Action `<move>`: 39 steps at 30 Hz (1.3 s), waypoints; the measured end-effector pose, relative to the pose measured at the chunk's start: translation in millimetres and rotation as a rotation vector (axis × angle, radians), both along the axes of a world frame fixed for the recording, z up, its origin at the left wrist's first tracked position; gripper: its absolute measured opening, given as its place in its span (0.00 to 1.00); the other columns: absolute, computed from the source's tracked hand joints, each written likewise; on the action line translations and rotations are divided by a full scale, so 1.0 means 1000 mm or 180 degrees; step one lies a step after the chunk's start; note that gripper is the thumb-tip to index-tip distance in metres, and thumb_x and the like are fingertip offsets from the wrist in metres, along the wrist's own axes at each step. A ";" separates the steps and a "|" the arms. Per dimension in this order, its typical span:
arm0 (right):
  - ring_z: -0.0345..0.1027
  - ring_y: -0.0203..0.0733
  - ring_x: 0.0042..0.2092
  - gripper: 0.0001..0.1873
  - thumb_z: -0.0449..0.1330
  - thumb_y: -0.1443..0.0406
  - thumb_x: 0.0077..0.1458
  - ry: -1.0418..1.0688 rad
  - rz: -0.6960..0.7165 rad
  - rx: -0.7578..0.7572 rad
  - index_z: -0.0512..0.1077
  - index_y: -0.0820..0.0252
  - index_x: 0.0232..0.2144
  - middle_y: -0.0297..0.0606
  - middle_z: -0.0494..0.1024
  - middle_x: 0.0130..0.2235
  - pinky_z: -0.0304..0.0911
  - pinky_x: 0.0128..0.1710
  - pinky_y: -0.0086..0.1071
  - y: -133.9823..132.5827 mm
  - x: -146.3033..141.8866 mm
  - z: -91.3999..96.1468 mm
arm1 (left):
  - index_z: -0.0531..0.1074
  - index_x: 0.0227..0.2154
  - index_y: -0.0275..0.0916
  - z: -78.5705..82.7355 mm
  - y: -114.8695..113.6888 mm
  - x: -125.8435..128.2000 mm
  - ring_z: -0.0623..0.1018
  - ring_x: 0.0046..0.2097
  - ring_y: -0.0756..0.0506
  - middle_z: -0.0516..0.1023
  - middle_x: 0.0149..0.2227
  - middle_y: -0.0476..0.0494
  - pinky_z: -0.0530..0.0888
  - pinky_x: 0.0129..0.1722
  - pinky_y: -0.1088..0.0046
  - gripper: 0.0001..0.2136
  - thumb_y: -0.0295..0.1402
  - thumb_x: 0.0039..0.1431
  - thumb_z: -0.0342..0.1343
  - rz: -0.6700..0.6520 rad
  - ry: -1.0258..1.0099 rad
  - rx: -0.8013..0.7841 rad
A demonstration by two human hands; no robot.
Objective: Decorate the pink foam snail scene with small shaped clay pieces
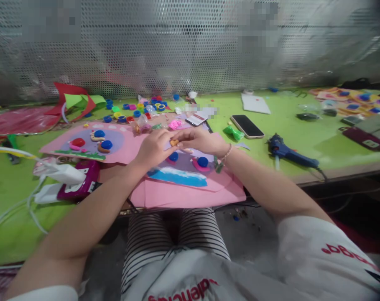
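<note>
My left hand and my right hand meet above a pink paper sheet, fingertips pinched together around a small orange-brown piece of modelling clay. Below them lies the pink paper picture, with a lilac middle and a blue-and-white strip. A snail shape with a blue cap and a pink clay body lies on it. Another blue cap is partly covered by my left hand. On the left, a second pink picture carries several snail shapes with blue and red caps and green clay along its lower edge.
Several bottle caps and clay packets lie behind my hands. To the right are a green clay packet, a phone and a blue glue gun. A purple power strip with white plugs stands left.
</note>
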State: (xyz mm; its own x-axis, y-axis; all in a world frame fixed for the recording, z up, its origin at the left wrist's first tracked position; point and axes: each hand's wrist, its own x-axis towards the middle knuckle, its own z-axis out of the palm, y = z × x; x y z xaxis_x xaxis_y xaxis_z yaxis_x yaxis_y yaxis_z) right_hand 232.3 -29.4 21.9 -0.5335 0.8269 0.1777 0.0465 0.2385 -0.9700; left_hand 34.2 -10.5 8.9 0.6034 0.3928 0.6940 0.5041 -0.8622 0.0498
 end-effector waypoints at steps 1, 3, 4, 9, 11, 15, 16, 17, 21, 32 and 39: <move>0.67 0.28 0.30 0.13 0.64 0.65 0.47 -0.0041 -0.0031 0.0063 0.73 0.60 0.38 0.31 0.76 0.31 0.65 0.31 0.25 -0.001 -0.001 -0.001 | 0.71 0.40 0.35 -0.001 0.001 0.000 0.74 0.42 0.44 0.76 0.38 0.41 0.72 0.42 0.68 0.14 0.39 0.56 0.54 -0.0029 -0.0006 -0.0009; 0.67 0.29 0.29 0.12 0.64 0.64 0.46 -0.0067 -0.0226 0.0133 0.73 0.61 0.36 0.31 0.76 0.30 0.65 0.31 0.26 -0.001 -0.001 -0.002 | 0.71 0.40 0.35 -0.003 0.002 -0.001 0.75 0.43 0.44 0.77 0.40 0.41 0.72 0.43 0.68 0.12 0.38 0.58 0.54 -0.0059 -0.0035 0.0015; 0.67 0.30 0.30 0.12 0.65 0.64 0.45 -0.0079 -0.0325 0.0151 0.74 0.61 0.35 0.32 0.76 0.30 0.65 0.32 0.27 -0.001 0.000 -0.002 | 0.71 0.40 0.35 -0.004 0.003 -0.001 0.75 0.44 0.45 0.77 0.40 0.41 0.72 0.44 0.68 0.12 0.37 0.58 0.53 -0.0086 -0.0032 0.0036; 0.68 0.33 0.31 0.12 0.64 0.58 0.46 -0.0355 -0.0635 0.0452 0.74 0.62 0.30 0.35 0.76 0.29 0.64 0.34 0.30 -0.005 -0.002 0.004 | 0.72 0.41 0.33 -0.004 0.001 0.000 0.76 0.44 0.45 0.78 0.42 0.40 0.73 0.45 0.67 0.12 0.36 0.60 0.51 -0.0195 0.0003 0.0022; 0.66 0.33 0.30 0.13 0.62 0.57 0.48 -0.0589 -0.0778 0.0707 0.73 0.63 0.27 0.35 0.74 0.28 0.62 0.32 0.30 -0.008 -0.004 0.006 | 0.72 0.41 0.34 -0.003 -0.001 0.001 0.76 0.44 0.45 0.78 0.41 0.40 0.73 0.44 0.66 0.11 0.35 0.60 0.51 -0.0189 -0.0023 -0.0002; 0.62 0.34 0.28 0.12 0.58 0.59 0.54 -0.1153 -0.0964 0.1627 0.70 0.62 0.25 0.36 0.70 0.26 0.58 0.28 0.29 -0.013 -0.006 0.010 | 0.72 0.38 0.34 -0.001 -0.003 0.003 0.76 0.41 0.46 0.78 0.38 0.39 0.73 0.42 0.66 0.10 0.34 0.61 0.50 -0.0266 -0.0026 -0.0041; 0.61 0.34 0.27 0.12 0.56 0.60 0.55 -0.1282 -0.0976 0.1911 0.69 0.62 0.24 0.36 0.69 0.25 0.57 0.28 0.29 -0.014 -0.006 0.011 | 0.72 0.37 0.34 0.000 -0.004 0.003 0.76 0.40 0.46 0.78 0.36 0.39 0.73 0.41 0.66 0.11 0.35 0.61 0.49 -0.0274 -0.0008 -0.0036; 0.60 0.34 0.27 0.12 0.55 0.62 0.55 -0.1395 -0.0978 0.2175 0.68 0.61 0.23 0.36 0.68 0.25 0.56 0.28 0.29 -0.014 -0.006 0.011 | 0.73 0.36 0.33 0.001 -0.005 0.003 0.76 0.38 0.46 0.78 0.34 0.39 0.73 0.39 0.66 0.11 0.35 0.61 0.49 -0.0275 0.0013 -0.0021; 0.59 0.35 0.27 0.12 0.53 0.65 0.57 -0.1692 -0.0992 0.2829 0.65 0.61 0.22 0.36 0.67 0.24 0.56 0.28 0.30 -0.016 -0.006 0.012 | 0.73 0.34 0.32 0.003 -0.009 0.004 0.76 0.35 0.46 0.77 0.31 0.40 0.72 0.36 0.68 0.12 0.35 0.62 0.48 -0.0274 0.0065 0.0063; 0.62 0.37 0.32 0.11 0.48 0.65 0.60 -0.1960 -0.0572 0.3113 0.67 0.61 0.30 0.40 0.70 0.30 0.59 0.34 0.31 -0.010 0.003 0.014 | 0.72 0.34 0.35 0.002 -0.009 0.004 0.75 0.37 0.47 0.77 0.33 0.41 0.72 0.38 0.69 0.10 0.33 0.62 0.47 -0.0187 0.0055 0.0091; 0.61 0.35 0.30 0.12 0.47 0.64 0.61 -0.1928 -0.0470 0.3024 0.67 0.61 0.29 0.38 0.70 0.28 0.57 0.31 0.30 -0.010 0.000 0.012 | 0.71 0.31 0.36 0.001 -0.008 0.003 0.75 0.35 0.47 0.75 0.30 0.43 0.71 0.35 0.70 0.10 0.35 0.62 0.48 -0.0109 0.0213 0.0212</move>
State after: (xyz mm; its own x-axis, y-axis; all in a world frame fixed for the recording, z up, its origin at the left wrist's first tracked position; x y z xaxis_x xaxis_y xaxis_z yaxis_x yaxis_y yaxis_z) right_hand 232.8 -39.7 33.5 -0.6535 0.5571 0.5124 0.5352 0.8188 -0.2077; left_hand 37.1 -19.0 9.8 0.6615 0.3255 0.6757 0.4746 -0.8793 -0.0410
